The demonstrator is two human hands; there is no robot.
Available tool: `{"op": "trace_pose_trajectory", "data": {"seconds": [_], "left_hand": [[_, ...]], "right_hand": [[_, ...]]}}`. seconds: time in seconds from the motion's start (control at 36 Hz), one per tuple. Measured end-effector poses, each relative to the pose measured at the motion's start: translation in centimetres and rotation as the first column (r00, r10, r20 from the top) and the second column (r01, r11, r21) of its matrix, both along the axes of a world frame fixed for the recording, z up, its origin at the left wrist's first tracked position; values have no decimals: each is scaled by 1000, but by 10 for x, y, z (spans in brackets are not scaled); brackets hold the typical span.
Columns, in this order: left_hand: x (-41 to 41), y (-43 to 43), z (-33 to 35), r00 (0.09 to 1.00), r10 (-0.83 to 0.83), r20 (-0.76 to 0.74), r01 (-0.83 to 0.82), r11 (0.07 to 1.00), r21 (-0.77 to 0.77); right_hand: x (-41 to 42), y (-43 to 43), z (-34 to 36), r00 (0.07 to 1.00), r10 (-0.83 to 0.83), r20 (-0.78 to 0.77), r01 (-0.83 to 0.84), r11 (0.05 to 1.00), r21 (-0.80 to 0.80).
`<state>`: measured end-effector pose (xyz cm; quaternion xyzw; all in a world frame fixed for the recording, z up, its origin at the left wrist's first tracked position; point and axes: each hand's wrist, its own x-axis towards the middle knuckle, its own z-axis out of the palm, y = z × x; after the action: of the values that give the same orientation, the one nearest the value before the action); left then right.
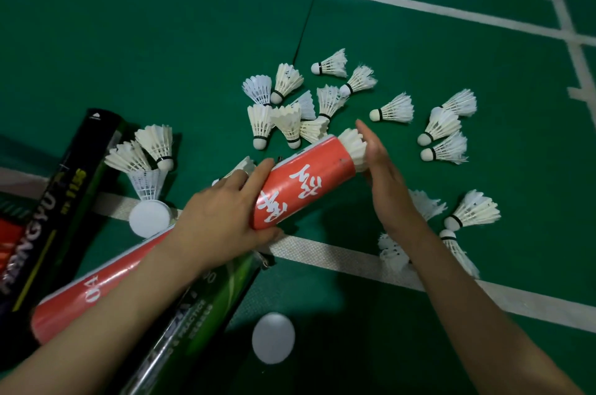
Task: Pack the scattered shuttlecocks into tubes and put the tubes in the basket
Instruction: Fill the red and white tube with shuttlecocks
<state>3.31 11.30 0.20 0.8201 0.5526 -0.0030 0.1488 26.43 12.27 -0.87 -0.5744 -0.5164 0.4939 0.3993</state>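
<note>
Over green court, left hand (225,217) grips red tube (303,181), right palm (383,181) flat against shuttlecock (354,144).

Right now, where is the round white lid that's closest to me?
In the head view, the white lid lies flat on the green floor at the bottom centre, between the two forearms, just right of the green tube.

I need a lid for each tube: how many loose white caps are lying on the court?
2. One white cap lies on the court line left of the left hand; the other cap lies between the forearms. More may be hidden under the tubes.
</note>
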Motion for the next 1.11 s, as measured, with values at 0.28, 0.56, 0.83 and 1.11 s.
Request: {"op": "trace_pose_trajectory", "data": {"seconds": [0.28,0.56,0.83,1.11], "left_hand": [[-25,30,1,974,206,-94,-206,979,5],[-49,43,-7,945,299,-134,-302,953,-2],[-49,28,-16,955,241,-173,-254,966,-57],[-31,12,-11,990,116,-81,-124,987,-103]], "right_hand": [[-40,40,-23,995,87,46,-85,996,-33],[-55,85,-74,246,467,849,-591,766,-250],[-40,74,-82,598,266,756,-370,929,-34],[15,38,-12,951,99,293,-69,992,-109]]}}
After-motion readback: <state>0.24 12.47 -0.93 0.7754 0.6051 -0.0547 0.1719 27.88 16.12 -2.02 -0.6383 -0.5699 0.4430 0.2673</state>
